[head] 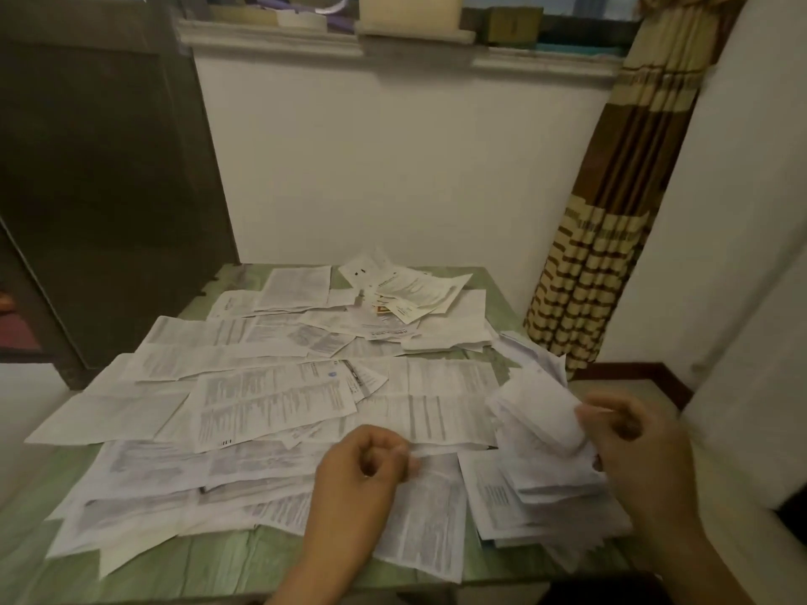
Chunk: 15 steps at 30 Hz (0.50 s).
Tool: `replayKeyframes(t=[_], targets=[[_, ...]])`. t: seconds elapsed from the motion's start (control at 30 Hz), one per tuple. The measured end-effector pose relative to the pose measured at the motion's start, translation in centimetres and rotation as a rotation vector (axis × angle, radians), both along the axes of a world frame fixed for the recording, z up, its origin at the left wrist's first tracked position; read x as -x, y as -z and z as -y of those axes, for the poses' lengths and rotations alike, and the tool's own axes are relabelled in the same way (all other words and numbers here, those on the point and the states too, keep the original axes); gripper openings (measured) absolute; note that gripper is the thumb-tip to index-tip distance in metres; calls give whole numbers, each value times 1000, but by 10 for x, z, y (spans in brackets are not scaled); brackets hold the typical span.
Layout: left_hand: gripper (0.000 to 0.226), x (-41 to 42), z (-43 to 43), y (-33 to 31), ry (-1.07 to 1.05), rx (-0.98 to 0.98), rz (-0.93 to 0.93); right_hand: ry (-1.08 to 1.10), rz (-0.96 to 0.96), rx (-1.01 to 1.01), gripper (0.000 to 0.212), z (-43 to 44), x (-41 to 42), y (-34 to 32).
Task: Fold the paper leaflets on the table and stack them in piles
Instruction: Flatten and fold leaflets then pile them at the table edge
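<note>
Several unfolded white printed leaflets lie spread and overlapping across a green table. At the near right edge sits a rough pile of folded leaflets. My right hand grips a curled, partly folded leaflet just above that pile. My left hand hovers over the near middle of the table with fingers curled, pinching the edge of a thin leaflet. Motion blur softens both hands.
A smaller heap of leaflets with some orange print lies at the far side of the table. A white wall stands behind, a dark wooden door at the left, and a striped brown curtain at the right.
</note>
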State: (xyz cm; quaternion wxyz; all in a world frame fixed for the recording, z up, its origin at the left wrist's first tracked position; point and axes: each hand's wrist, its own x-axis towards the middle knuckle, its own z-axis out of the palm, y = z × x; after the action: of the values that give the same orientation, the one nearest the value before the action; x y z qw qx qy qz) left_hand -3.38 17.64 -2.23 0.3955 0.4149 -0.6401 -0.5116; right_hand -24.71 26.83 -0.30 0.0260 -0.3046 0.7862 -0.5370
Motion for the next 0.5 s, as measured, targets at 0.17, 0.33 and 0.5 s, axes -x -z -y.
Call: replayKeyframes(t=[0.17,0.33,0.5], targets=[[14,23,-18,8,71,-46,34,19,-117,-342,0,2,-4,30],[17,36,-23,10,187,243,159,4,-233,-469,6,1,-10,40],[65,61,-24,24,334,579,297,-23,-165,-336,7,3,-8,34]])
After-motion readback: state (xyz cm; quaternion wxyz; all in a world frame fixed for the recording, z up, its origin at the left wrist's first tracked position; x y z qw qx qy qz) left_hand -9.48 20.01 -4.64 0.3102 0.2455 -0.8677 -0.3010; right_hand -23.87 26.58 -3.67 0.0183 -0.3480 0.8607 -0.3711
